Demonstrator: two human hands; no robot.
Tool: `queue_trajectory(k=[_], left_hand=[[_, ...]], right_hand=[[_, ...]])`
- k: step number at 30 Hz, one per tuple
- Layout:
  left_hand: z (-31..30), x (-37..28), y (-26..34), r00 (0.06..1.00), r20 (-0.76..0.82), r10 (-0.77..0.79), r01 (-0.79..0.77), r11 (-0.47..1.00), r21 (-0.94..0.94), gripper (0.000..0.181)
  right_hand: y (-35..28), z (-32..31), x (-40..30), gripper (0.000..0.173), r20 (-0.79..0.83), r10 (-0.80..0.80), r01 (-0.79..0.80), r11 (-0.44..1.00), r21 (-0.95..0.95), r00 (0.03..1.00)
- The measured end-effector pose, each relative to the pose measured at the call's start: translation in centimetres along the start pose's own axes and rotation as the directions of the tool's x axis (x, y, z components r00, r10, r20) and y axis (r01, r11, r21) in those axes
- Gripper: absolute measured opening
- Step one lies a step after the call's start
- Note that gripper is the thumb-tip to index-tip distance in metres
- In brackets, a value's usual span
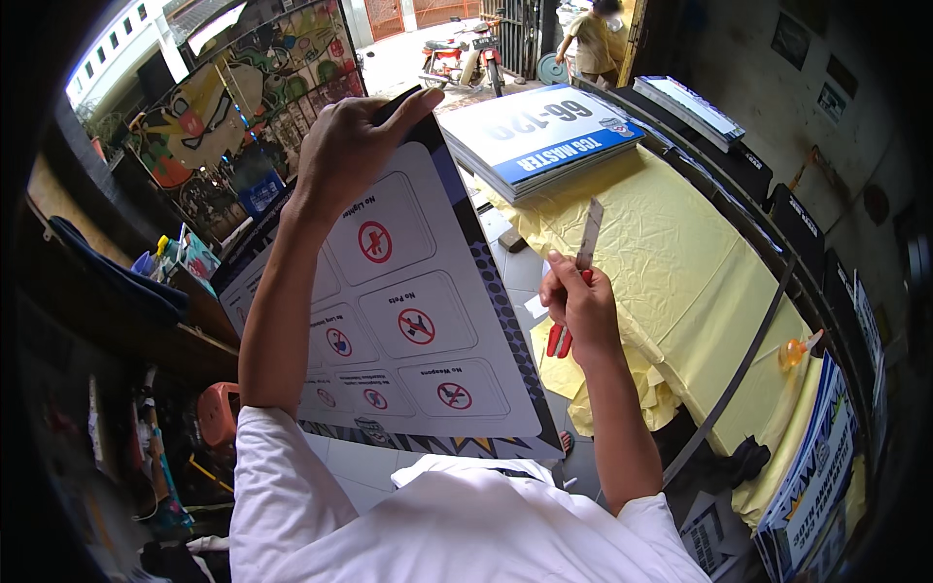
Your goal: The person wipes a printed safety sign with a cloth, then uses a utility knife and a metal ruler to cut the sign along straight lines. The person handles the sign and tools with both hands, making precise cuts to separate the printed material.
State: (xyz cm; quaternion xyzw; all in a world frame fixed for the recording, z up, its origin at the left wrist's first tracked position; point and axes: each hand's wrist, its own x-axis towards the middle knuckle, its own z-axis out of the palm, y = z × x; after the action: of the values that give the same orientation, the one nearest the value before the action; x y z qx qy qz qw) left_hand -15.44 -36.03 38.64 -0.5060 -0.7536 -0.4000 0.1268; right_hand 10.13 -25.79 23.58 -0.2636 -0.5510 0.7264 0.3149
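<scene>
My left hand (350, 146) grips the top edge of a large printed sign board (459, 313), its thumb over the dark border. The board hangs tilted before my body and bears rows of red prohibition symbols. In my right hand (579, 302), to the right of the board, is a red-handled utility knife (589, 237) with a long blade extended and pointing up. Beyond the knife, a stack of printed boards (539, 138) lies on yellow sheeting (678, 240) that covers a table. The left fingertips are partly hidden behind the board.
At the right, a small orange bottle (793, 353) and a long dark strip (736, 386) rest on the sheeting. More printed boards (816, 474) stand at the lower right. A red stool (219, 415) is at the left. Beyond the doorway are a motorcycle (466, 58) and a person (594, 44).
</scene>
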Motion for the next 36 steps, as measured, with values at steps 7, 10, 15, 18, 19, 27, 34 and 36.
queue_trajectory(k=[7,10,15,18,19,27,34,36], left_hand=[[1.6,1.0,-0.2,0.982,0.157,-0.109,0.061,0.956,0.286,0.069],[3.0,1.0,-1.3,0.997,0.039,0.073,-0.080,0.968,0.239,0.086],[4.2,1.2,-2.1,0.996,0.030,0.080,-0.085,0.945,0.315,0.088],[3.9,1.2,-2.7,0.998,0.016,0.061,-0.063,0.935,0.348,0.089],[3.9,1.2,-2.9,0.998,0.011,0.059,-0.059,0.934,0.352,0.089],[3.1,0.9,-4.3,0.999,-0.022,0.036,-0.027,0.944,0.330,0.090],[2.7,-0.4,-2.6,0.999,0.050,-0.016,0.003,0.968,0.251,0.091],[2.7,-1.4,-1.4,0.998,0.061,0.005,-0.021,0.962,0.272,0.092]], right_hand=[[-1.2,2.1,-0.3,0.037,0.090,-0.075,0.078,0.997,-0.028,0.993],[-1.1,1.8,0.9,0.042,0.198,-0.098,0.115,0.990,-0.077,0.975],[-1.1,1.8,1.4,0.025,0.124,-0.042,0.058,0.990,-0.132,0.991],[-0.3,1.8,0.8,0.021,0.113,0.030,-0.028,0.999,-0.022,0.993],[0.1,1.4,0.6,0.021,0.126,0.051,-0.050,0.999,-0.012,0.991],[5.0,-4.0,-2.4,0.034,0.148,0.151,-0.108,0.958,-0.266,0.977],[3.9,-4.0,-2.7,0.048,-0.119,-0.142,0.078,0.901,-0.426,0.983],[2.7,-3.3,-2.6,0.047,0.015,-0.135,0.131,0.925,-0.357,0.991]])
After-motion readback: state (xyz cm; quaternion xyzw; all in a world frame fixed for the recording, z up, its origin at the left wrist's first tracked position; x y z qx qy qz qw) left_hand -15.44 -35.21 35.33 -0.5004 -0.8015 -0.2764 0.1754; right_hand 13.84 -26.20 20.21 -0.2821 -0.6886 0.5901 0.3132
